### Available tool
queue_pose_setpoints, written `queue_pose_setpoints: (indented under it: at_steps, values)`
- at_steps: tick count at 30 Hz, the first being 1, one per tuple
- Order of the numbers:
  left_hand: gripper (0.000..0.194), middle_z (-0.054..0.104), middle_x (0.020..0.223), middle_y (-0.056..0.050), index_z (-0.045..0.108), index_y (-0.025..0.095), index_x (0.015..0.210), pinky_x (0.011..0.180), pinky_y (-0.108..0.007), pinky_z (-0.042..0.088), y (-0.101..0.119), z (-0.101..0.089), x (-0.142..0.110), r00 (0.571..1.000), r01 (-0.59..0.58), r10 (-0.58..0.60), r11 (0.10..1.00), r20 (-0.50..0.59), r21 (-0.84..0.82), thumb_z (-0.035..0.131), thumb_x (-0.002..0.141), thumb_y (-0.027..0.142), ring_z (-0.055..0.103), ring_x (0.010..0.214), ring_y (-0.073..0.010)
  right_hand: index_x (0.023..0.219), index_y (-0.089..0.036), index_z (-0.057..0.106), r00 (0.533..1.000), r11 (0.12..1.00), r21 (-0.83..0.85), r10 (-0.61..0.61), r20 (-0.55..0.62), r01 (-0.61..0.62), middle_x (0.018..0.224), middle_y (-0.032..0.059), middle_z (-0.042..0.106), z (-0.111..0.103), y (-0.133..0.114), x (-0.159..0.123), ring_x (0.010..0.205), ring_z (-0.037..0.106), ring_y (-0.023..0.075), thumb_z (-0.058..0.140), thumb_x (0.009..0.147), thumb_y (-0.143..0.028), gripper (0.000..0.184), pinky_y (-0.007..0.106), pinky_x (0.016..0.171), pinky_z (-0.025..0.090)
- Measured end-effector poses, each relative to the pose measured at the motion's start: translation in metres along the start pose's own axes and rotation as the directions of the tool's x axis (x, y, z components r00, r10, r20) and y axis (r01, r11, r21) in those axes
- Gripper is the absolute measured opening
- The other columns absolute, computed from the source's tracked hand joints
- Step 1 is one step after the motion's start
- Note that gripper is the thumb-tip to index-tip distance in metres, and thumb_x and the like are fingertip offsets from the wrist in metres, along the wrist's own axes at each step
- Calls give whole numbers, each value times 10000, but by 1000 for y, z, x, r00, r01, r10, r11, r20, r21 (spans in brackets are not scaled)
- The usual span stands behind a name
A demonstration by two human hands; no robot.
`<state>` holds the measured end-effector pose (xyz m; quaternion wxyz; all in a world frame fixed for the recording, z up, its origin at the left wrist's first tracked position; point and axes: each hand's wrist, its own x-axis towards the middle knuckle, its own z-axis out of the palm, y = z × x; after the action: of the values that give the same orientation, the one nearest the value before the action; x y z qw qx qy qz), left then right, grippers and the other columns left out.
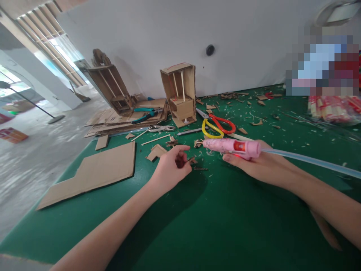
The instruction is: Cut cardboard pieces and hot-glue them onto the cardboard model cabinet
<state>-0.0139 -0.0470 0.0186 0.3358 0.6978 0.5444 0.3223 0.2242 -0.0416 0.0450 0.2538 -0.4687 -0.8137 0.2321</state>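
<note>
My right hand (259, 162) is wrapped round a pink hot glue gun (222, 145), its nozzle pointing left. A long translucent glue stick (310, 160) sticks out of the gun's back end. Just left of the nozzle, my left hand (170, 165) is closed in a pinch, the index finger stretched out above. At its fingertips shows a small cardboard piece (193, 160), partly hidden by the fingers. Scissors (216, 126) with one yellow and one red handle lie behind the gun. A cardboard box (180, 94) with white sticks inside stands upright beyond my hands.
A large cut cardboard sheet (104, 169) lies on the green table (175, 233) at left. Behind are stacked cardboard, a second cardboard structure (109, 88), blue-handled pliers (145, 114) and silver pliers (161, 128). Scraps litter the back; plastic-wrapped packs (332, 109) sit at right.
</note>
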Motion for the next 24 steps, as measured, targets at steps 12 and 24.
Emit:
queue_pose_setpoints:
  at_steps: [12, 24]
  values:
    - [422, 565, 823, -20, 495, 143, 1138, 614, -290, 468, 1, -18, 3, 1000, -13, 6, 955, 23, 295, 557, 724, 196, 535, 654, -139, 988, -270, 712, 945, 936, -137, 314, -95, -325, 741, 37, 707, 8, 14, 4, 558, 628, 199, 457, 840, -609, 450, 326, 481, 484]
    - [176, 663, 739, -27, 647, 223, 780, 572, -289, 394, 14, -56, 3, 1000, -20, 12, 794, 18, 608, 484, 830, 264, 572, 640, -184, 1225, -337, 633, 972, 967, -96, 236, -24, -237, 965, 22, 729, 4, 3, 4, 688, 664, 211, 477, 863, -521, 435, 326, 558, 518]
